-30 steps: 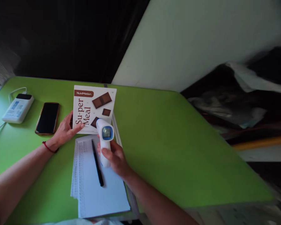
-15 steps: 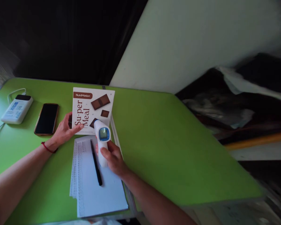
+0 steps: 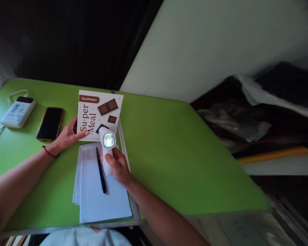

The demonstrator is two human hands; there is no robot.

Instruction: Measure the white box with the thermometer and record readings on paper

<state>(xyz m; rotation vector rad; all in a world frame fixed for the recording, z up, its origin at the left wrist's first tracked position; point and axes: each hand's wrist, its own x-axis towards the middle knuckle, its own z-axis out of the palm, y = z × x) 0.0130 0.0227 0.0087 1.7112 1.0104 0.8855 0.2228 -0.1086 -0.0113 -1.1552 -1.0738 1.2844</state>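
My left hand point(image 3: 69, 133) grips the lower left side of a white box point(image 3: 105, 118) printed "Su-per Meal" with chocolate pieces, its thumb across the front. In my right hand point(image 3: 118, 166) is a white infrared thermometer point(image 3: 107, 150), held by its handle with the head close to the box's lower edge. Its small screen is lit and faces me. Below the box lie sheets of paper point(image 3: 113, 205), some with writing along the left side. A black pen point(image 3: 101, 172) rests on the sheets, left of the thermometer.
A dark-screened phone point(image 3: 50, 123) lies left of the box on the green table point(image 3: 184, 153). Farther left sits a white power bank point(image 3: 18, 112) with a cable. Behind the table rise a black panel and a pale wall point(image 3: 207, 48); shelves with cloth stand at right.
The thermometer's screen has gone from dim to brightly lit. Both hands keep their hold, and the whole view has shifted slightly.
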